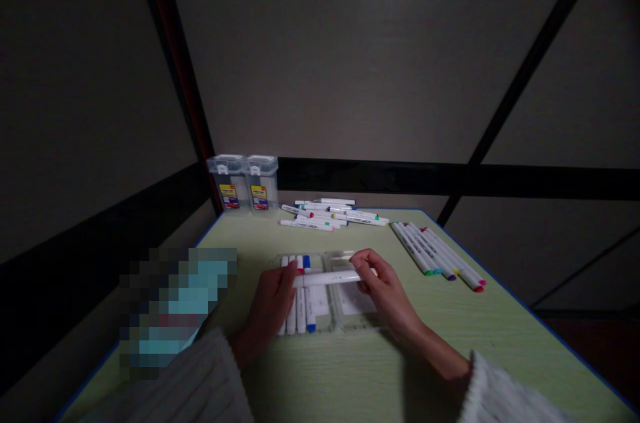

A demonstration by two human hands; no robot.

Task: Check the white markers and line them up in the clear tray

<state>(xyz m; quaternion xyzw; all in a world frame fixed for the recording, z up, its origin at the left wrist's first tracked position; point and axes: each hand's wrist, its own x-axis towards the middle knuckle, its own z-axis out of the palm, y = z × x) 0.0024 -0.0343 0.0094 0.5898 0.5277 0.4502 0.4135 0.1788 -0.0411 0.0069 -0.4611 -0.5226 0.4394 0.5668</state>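
Note:
A white marker (pixel 330 278) lies level between my two hands, above an open clear plastic case (pixel 336 306). Its left end is pinched by my left hand (pixel 273 296), and my right hand (pixel 383 283) grips the right end, with the fingertips covering that tip. In the left half of the case several white markers (pixel 301 310) lie side by side; the rightmost has blue ends. My left hand partly hides them. White paper (pixel 357 300) shows through the right half.
Two clear lidded boxes (pixel 245 186) with yellow labels stand at the back left. A loose pile of markers (pixel 330 215) lies at the back. More markers (pixel 435 250) with coloured ends rest at the right. A pixelated blue-green item (pixel 185 310) is on the left.

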